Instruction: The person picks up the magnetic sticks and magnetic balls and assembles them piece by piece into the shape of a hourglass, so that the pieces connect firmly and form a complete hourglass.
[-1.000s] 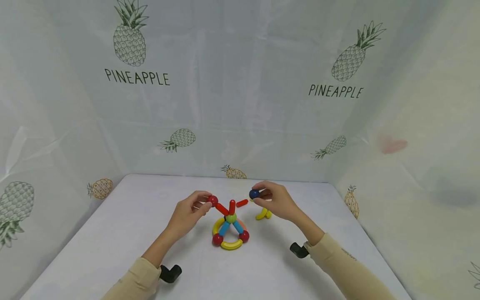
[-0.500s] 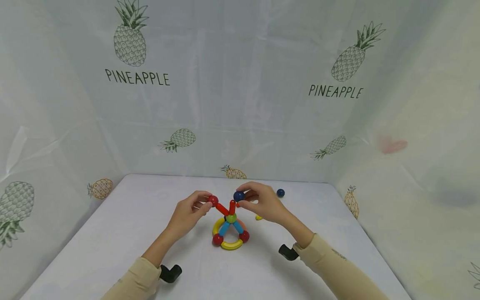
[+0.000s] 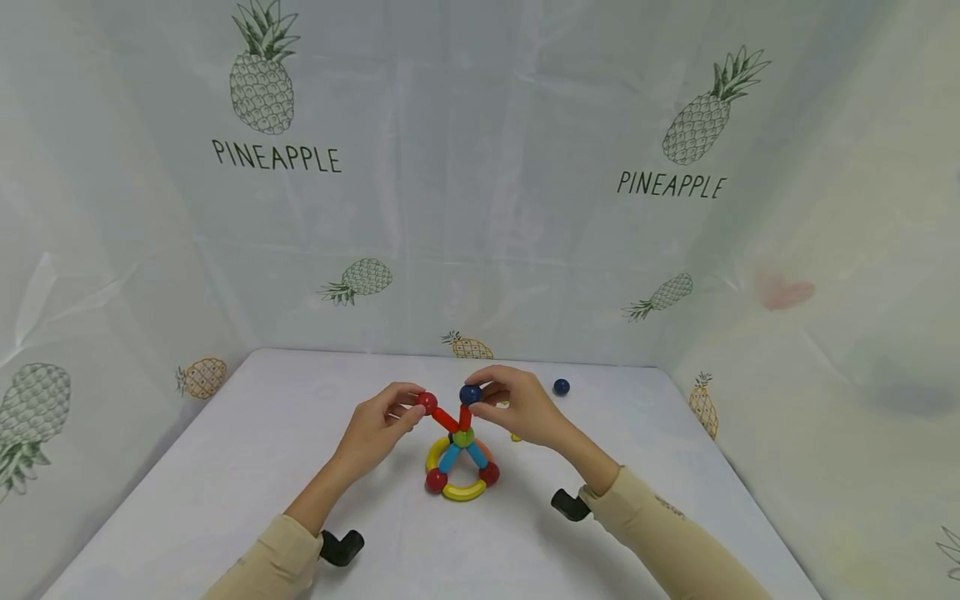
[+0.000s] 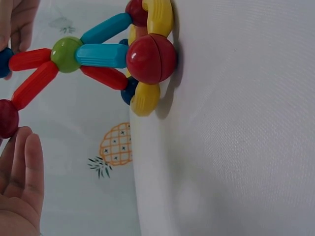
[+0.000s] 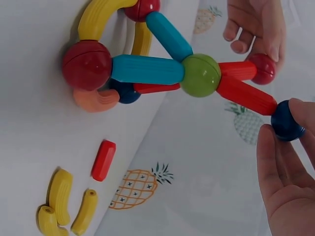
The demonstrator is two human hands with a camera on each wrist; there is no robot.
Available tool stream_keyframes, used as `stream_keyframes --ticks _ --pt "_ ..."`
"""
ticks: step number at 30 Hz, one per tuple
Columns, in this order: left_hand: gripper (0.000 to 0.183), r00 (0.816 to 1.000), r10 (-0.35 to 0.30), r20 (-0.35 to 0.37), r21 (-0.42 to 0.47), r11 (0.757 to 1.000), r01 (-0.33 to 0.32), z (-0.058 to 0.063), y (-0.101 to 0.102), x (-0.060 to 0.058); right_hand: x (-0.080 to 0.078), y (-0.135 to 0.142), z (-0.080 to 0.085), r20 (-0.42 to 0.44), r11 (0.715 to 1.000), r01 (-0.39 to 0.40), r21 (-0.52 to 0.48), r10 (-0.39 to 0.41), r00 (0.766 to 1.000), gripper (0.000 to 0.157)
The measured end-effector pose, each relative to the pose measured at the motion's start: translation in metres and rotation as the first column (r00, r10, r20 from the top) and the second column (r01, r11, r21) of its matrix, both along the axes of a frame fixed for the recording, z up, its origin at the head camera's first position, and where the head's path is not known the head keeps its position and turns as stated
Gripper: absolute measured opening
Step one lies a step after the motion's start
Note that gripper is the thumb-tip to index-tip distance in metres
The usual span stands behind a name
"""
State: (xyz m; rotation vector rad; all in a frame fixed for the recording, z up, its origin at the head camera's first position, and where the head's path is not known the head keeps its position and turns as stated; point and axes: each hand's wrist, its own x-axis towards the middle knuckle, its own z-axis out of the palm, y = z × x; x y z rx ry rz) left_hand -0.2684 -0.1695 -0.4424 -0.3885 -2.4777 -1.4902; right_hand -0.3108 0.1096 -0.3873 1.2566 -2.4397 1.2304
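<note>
A magnetic ball-and-rod structure stands on the table. Its base is a ring of curved rods, including a yellow curved rod (image 3: pixel 465 492), joined by balls such as a red ball (image 4: pixel 151 58). Blue rods (image 5: pixel 147 70) lean up to a green ball (image 5: pixel 201 75), from which two red rods fan upward. My left hand (image 3: pixel 380 429) pinches the red ball (image 3: pixel 427 403) at the tip of the left rod. With fingertips and thumb, my right hand (image 3: pixel 522 408) holds a dark blue ball (image 5: pixel 287 121) against the end of the other red rod (image 5: pixel 247 94).
Behind my right hand, a second blue ball (image 3: pixel 561 387) lies on the white table (image 3: pixel 225 467). A loose red rod (image 5: pixel 104 160) and several yellow curved rods (image 5: pixel 60 196) lie beside the structure. A pineapple-print curtain (image 3: pixel 480 208) surrounds the table.
My right hand has moved left with the blue ball, bringing it onto the top of the red rod. The second blue ball has come into view. My left hand has stayed put.
</note>
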Motion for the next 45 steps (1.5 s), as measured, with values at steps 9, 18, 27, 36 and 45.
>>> stream_keyframes --ticks 9,18,27,36,45 --pt "0.039 1.000 -0.004 -0.004 -0.003 1.000 0.004 0.0001 -0.0001 0.0001 0.0004 -0.0034 0.0006 0.009 0.999 0.026 0.032 -0.026 1.000 0.035" --pt "0.040 1.000 -0.001 -0.009 -0.004 1.000 0.001 -0.0015 -0.0007 -0.0012 -0.0011 -0.0043 -0.0005 0.015 0.999 0.016 0.032 -0.017 1.000 0.035" --pt "0.037 1.000 0.001 -0.006 0.003 1.000 -0.001 0.0002 0.0000 0.0001 -0.0021 -0.0062 0.0006 0.009 0.999 -0.005 0.038 0.005 1.000 0.035" --pt "0.037 1.000 -0.012 -0.014 0.005 1.000 0.012 -0.0010 -0.0007 -0.0006 0.0000 -0.0046 0.0023 0.037 0.999 -0.008 0.041 0.006 0.999 0.039" --pt "0.036 1.000 -0.003 -0.016 0.005 1.000 0.003 -0.0024 -0.0008 -0.0014 0.0010 0.0027 0.0016 0.045 0.999 0.002 0.049 -0.004 0.999 0.045"
